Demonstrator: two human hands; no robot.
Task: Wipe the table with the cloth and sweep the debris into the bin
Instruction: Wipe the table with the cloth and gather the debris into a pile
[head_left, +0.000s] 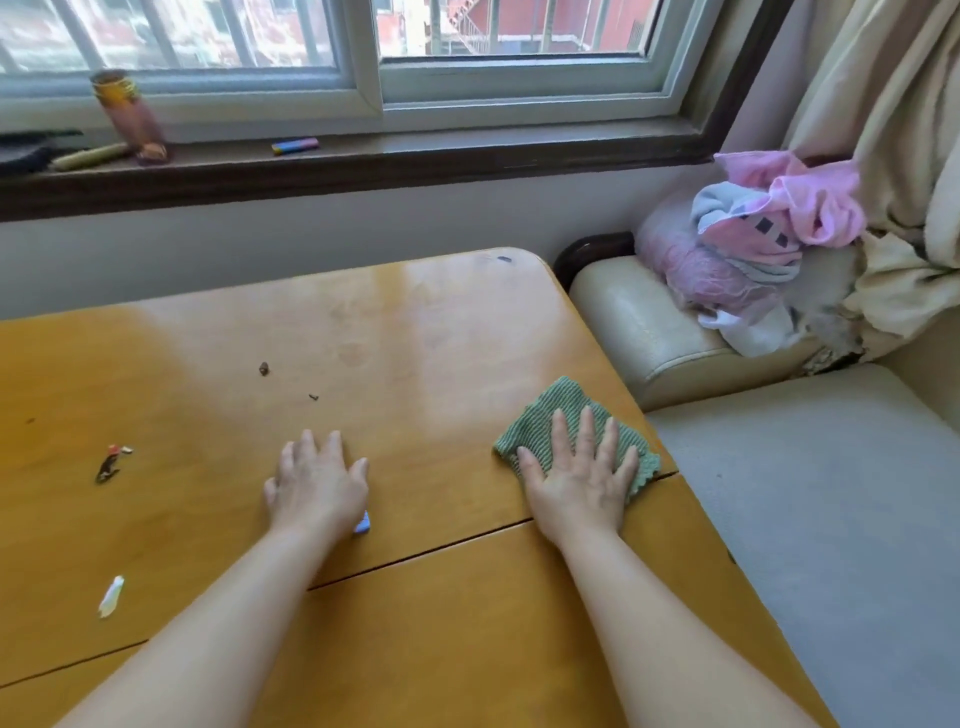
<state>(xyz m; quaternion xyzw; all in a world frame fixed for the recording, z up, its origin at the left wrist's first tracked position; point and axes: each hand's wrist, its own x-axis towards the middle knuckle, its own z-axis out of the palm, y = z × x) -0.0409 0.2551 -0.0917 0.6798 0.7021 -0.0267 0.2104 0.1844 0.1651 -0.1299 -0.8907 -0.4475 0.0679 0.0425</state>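
Observation:
A green striped cloth lies near the right edge of the wooden table. My right hand presses flat on the cloth, fingers spread. My left hand rests palm down on the bare wood, with a small pale blue scrap peeking out beside its heel. Debris lies to the left: a red and black wrapper, a white paper scrap, a brown crumb and a tiny dark bit. No bin is in view.
A cream sofa stands against the table's right edge, with a pile of pink and white laundry on its arm. The window sill behind holds a tall can, a small multicoloured object and a brush.

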